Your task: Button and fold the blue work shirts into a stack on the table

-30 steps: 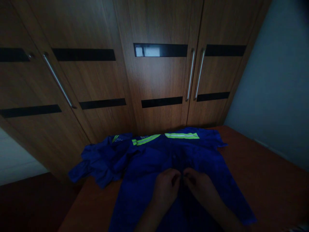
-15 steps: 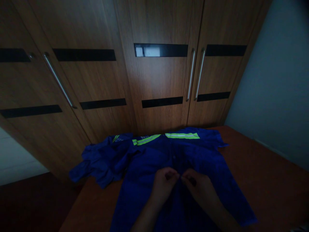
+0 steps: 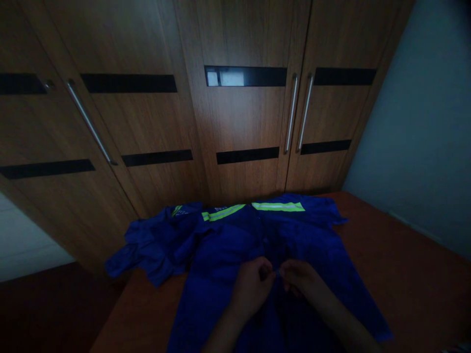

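Right hand [image 3: 301,280]: fingertips shifted slightly off left hand [image 3: 252,287]; work remains at placket [image 3: 263,235] of blue work shirt [image 3: 224,252], spread near-centre on red-brown table [image 3: 386,255]. Both: thumb and fingers pinched together on shirt, exact grip too dim to confirm. Left: crumpled blue garment [image 3: 154,247], adjoining. Far: wooden wardrobe [image 3: 243,117]. Obstruction: hands, hiding part of placket.

Hands: 1 left hand [image 3: 253,284], 1 right hand [image 3: 303,278]. Blue cloth on 1 counter [image 3: 397,260]: 1 spread garment [image 3: 221,260], 1 bunched heap [image 3: 156,247] at the left edge (joined or separate unclear), 3 yellow-green strips [image 3: 278,207] visible. Cupboard front [image 3: 243,117]: 3 bar handles [image 3: 291,115], 1 round knob [image 3: 50,85], 8 black panels [image 3: 128,83].
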Tool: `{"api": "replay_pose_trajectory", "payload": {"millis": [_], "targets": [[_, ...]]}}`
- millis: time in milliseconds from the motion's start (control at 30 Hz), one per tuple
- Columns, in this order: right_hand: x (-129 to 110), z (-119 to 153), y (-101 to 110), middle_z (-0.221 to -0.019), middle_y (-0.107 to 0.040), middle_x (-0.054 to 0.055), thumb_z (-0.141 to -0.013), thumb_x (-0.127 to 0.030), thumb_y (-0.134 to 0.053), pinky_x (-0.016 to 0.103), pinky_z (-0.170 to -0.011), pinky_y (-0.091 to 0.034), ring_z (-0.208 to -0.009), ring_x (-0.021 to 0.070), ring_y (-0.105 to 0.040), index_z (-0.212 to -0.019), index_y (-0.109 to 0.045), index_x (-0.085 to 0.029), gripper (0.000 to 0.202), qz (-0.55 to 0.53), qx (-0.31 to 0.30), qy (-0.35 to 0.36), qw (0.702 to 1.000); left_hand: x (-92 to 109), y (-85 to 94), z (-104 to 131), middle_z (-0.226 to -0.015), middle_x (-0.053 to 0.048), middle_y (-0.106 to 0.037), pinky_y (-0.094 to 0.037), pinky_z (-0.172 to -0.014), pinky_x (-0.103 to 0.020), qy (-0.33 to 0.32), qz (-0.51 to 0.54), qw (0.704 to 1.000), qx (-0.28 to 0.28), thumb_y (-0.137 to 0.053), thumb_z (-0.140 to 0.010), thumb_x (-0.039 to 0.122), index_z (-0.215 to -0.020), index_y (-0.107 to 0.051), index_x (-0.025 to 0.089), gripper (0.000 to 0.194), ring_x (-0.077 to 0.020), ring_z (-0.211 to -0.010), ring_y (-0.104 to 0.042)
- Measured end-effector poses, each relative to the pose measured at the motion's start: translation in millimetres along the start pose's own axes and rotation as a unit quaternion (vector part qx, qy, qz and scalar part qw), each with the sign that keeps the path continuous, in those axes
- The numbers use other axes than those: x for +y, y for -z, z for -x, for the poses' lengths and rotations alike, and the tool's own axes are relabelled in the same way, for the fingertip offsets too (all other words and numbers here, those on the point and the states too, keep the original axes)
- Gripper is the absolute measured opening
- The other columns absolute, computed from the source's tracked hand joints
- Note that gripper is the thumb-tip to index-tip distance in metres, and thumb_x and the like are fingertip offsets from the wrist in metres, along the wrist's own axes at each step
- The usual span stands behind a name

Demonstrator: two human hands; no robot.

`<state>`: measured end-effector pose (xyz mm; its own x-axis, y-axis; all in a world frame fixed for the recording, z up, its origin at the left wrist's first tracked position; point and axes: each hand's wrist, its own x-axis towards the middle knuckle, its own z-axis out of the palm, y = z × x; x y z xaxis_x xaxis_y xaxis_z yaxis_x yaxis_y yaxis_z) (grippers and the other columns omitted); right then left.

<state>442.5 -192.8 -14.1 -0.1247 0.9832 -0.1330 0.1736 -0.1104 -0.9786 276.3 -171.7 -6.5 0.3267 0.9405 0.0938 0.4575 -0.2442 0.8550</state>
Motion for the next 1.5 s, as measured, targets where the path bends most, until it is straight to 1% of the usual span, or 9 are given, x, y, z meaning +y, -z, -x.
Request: {"api": "replay_pose_trajectory", "payload": {"millis": [100, 200, 367, 500, 600, 733, 900, 1233, 1500], "targets": [[2, -3, 1, -0.055, -0.059, -0.001, -0.082, -0.039, -0.049, 0.024, -0.051, -0.032, -0.052, 0.0128, -0.053, -0.064, -0.056, -0.020, 0.027, 0.178, 0.019, 0.044, 0.983, -4, -1.6, 2, -0.068, 0.002, -0.063, -0.036, -0.059, -0.023, -0.005, -0.062, 0.998, -0.025, -0.053, -0.075, 0.016, -0.079, -0.061, 0.020, 0.010, -0.0143, -0.066, -0.058], [-5, -6, -2, -0.059, -0.060, 0.000, -0.087, -0.038, -0.043, 0.026, -0.054, -0.032, -0.057, 0.0150, -0.057, -0.066, -0.055, -0.022, 0.029, 0.327, 0.104, 0.057, 0.937, -3, -2.4, 3, -0.069, 0.002, -0.062, -0.036, -0.058, -0.023, -0.014, -0.110, 0.993, -0.027, -0.051, -0.074, 0.013, -0.083, -0.060, 0.021, 0.015, -0.0155, -0.066, -0.059], [-20, -20, -5, -0.091, -0.065, 0.005, -0.085, -0.032, -0.047, 0.029, -0.071, -0.040, -0.087, 0.0212, -0.060, -0.091, -0.056, -0.021, 0.015, 0.426, 0.249, 0.097, 0.864, 10, 2.0, -5, -0.079, -0.001, -0.062, -0.042, -0.069, -0.026, -0.069, -0.140, 0.986, 0.065, -0.044, -0.066, 0.001, -0.087, -0.057, 0.021, 0.032, -0.0166, -0.077, -0.059], [-30, -36, -1, -0.111, -0.062, 0.011, -0.080, -0.023, -0.049, 0.031, -0.081, -0.042, -0.105, 0.0244, -0.056, -0.116, -0.052, -0.017, 0.037, 0.457, 0.235, 0.085, 0.854, 21, 5.1, -29, -0.095, -0.003, -0.063, -0.042, -0.085, -0.024, -0.136, -0.157, 0.976, 0.064, -0.040, -0.070, -0.002, -0.094, -0.058, 0.021, 0.037, -0.0150, -0.094, -0.058], [-35, -47, 1, -0.111, -0.063, 0.014, -0.077, -0.022, -0.049, 0.034, -0.081, -0.043, -0.105, 0.0277, -0.058, -0.121, -0.053, -0.015, 0.044, 0.470, 0.208, 0.036, 0.857, 22, 4.2, -51, -0.098, -0.005, -0.063, -0.043, -0.086, -0.026, -0.103, -0.250, 0.963, 0.018, -0.041, -0.078, 0.005, -0.096, -0.059, 0.020, 0.029, -0.0165, -0.095, -0.059], [-28, -60, 4, -0.102, -0.069, 0.013, -0.073, -0.019, -0.053, 0.038, -0.081, -0.043, -0.096, 0.0291, -0.064, -0.120, -0.056, -0.020, 0.047, 0.368, 0.217, -0.002, 0.904, 11, 0.9, -68, -0.099, -0.011, -0.061, -0.046, -0.082, -0.031, -0.044, -0.310, 0.950, 0.010, -0.044, -0.082, 0.011, -0.095, -0.060, 0.016, 0.022, -0.0214, -0.091, -0.061], [-4, -75, 15, -0.083, -0.072, 0.004, -0.059, -0.015, -0.059, 0.037, -0.085, -0.043, -0.091, 0.0266, -0.064, -0.086, -0.069, -0.024, 0.030, 0.073, 0.248, 0.020, 0.966, -7, 0.1, -72, -0.097, -0.012, -0.063, -0.045, -0.082, -0.032, 0.003, -0.327, 0.945, 0.000, -0.047, -0.084, 0.015, -0.093, -0.062, 0.016, 0.017, -0.0222, -0.091, -0.062], [11, -67, 15, -0.065, -0.068, 0.003, -0.058, -0.035, -0.065, 0.028, -0.057, -0.049, -0.061, 0.0186, -0.063, -0.091, -0.062, -0.018, 0.037, -0.199, 0.190, 0.009, 0.961, -19, 4.2, -76, -0.079, -0.003, -0.066, -0.042, -0.071, -0.027, 0.016, -0.201, 0.979, 0.017, -0.056, -0.076, 0.014, -0.080, -0.061, 0.021, 0.009, -0.0192, -0.079, -0.062], [9, -65, 15, -0.067, -0.068, 0.003, -0.061, -0.043, -0.067, 0.032, -0.064, -0.050, -0.068, 0.0222, -0.065, -0.080, -0.065, -0.020, 0.029, -0.173, 0.205, 0.034, 0.963, -26, 9.0, -74, -0.066, 0.002, -0.061, -0.040, -0.055, -0.020, 0.017, 0.071, 0.995, 0.072, -0.056, -0.077, 0.026, -0.076, -0.052, 0.019, 0.008, -0.0116, -0.058, -0.057]]}}
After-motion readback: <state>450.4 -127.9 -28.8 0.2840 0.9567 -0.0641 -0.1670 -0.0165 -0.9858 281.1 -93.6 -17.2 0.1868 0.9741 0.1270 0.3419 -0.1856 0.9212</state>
